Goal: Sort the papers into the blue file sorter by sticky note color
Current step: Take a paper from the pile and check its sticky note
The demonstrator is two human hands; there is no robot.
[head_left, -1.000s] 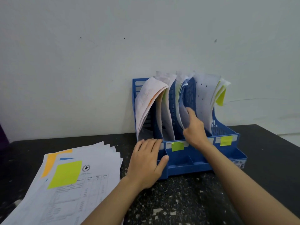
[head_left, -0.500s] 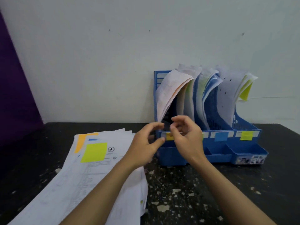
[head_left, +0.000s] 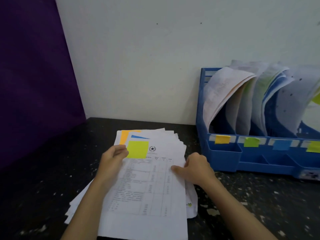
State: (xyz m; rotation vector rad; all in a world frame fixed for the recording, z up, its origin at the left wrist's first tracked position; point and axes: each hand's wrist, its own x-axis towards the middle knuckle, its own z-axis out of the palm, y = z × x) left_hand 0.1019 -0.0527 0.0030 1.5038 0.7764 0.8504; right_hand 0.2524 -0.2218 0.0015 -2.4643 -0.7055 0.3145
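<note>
Bench [head_left: 259,196]: dark, speckled surface against a white wall, with a purple panel [head_left: 34,75] along its left edge.

Blue file sorter [head_left: 223,158]: stands at the bench's right rear, against the wall, partly cut off by the frame's right edge. Its upright compartments already hold curled papers. The front rail carries colour tabs, left to right: orange tab [head_left: 222,139], green tab [head_left: 251,142], blue tab [head_left: 281,145], yellow tab [head_left: 313,147].

Paper stack [head_left: 149,187]: fanned sheets near the bench's front centre, long axis running from the front edge toward the wall. I judge the coming move turns on this: the sorter lies to the right of the stack and further back, so the yellow-tabbed compartment is the farthest across.

Top sheet [head_left: 147,196]: printed table with a star emblem [head_left: 152,148] at its head; the text is too small for me to read.

Left hand [head_left: 110,161]: this grip pinches the stack's upper left edge, thumb on top.

Right hand [head_left: 195,168]: this grip has its fingers curled at the sheet's right edge, thumb on the paper. It is the nearer hand to the sorter.

Yellow sticky note [head_left: 137,149]: on the top sheet's upper left, just beside the left thumb. Orange and blue notes peek out from the sheets below.
</note>
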